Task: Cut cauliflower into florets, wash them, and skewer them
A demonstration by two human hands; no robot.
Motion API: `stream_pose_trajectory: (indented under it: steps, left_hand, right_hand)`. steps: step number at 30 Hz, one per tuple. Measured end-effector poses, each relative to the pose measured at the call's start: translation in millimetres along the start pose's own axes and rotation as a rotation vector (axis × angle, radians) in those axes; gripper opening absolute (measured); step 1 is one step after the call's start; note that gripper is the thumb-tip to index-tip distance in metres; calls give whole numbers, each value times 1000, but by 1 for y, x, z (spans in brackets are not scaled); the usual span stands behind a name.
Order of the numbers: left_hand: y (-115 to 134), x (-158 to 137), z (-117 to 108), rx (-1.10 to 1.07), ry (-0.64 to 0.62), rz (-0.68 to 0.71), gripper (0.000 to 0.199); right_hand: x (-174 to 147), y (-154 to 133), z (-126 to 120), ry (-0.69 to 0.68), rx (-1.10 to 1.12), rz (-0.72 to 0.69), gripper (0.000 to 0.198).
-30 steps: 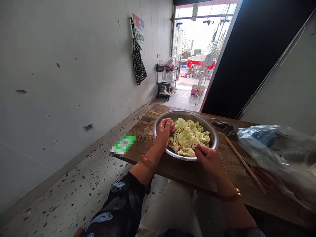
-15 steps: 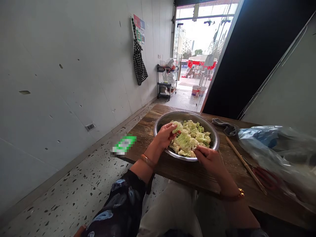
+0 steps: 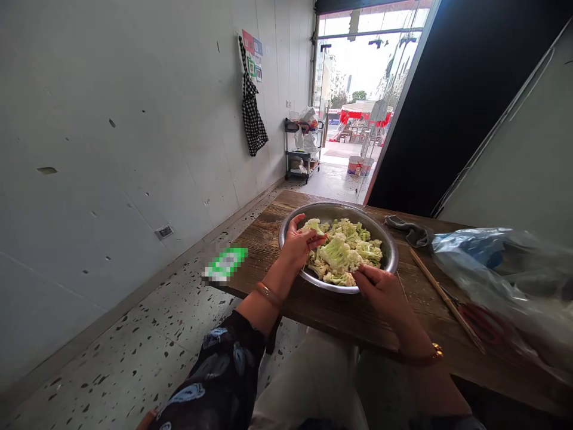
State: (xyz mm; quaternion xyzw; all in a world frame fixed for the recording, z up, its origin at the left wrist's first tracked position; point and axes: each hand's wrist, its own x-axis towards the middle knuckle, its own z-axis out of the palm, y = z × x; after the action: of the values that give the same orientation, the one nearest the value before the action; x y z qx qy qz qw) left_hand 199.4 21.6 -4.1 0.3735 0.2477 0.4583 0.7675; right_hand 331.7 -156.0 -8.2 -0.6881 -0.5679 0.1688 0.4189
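A wide steel basin (image 3: 391, 266) on the wooden table holds several pale green-white cauliflower pieces. Over its left side, my left hand (image 3: 298, 243) holds a small cauliflower floret (image 3: 314, 226), thumb raised and fingers beneath it. My right hand (image 3: 378, 283) is at the near right rim, thumb and fingers pinched on the edge of a larger cauliflower piece (image 3: 339, 254). This larger piece lies over the others in the basin, its stem side showing. The right fingertips are partly hidden by the hand itself.
On the wooden table (image 3: 264, 230), right of the basin, are a grey cloth (image 3: 409, 230), a wooden stick (image 3: 447, 301), red-handled scissors (image 3: 483, 322) and a clear plastic bag (image 3: 505, 269). A shelf cart (image 3: 298, 152) stands near the glass door.
My left hand has loosened and turned slightly, thumb lifting, and the small floret has shifted left and tilted. My right hand has barely moved.
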Motion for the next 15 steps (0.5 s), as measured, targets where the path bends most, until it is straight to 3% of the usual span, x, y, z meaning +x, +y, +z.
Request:
stream_pose_trajectory:
  steps: [5, 10, 15]
  left_hand:
    - [-1, -1, 0, 35, -60, -41, 41]
    - [-5, 0, -2, 49, -19, -14, 47]
    - [-3, -4, 0, 130, -133, -57, 52]
  right_hand:
    - [1, 0, 2, 6, -83, 12, 38]
    - [1, 0, 4, 56, -114, 38, 38]
    - [2, -3, 4, 100, -91, 29, 37]
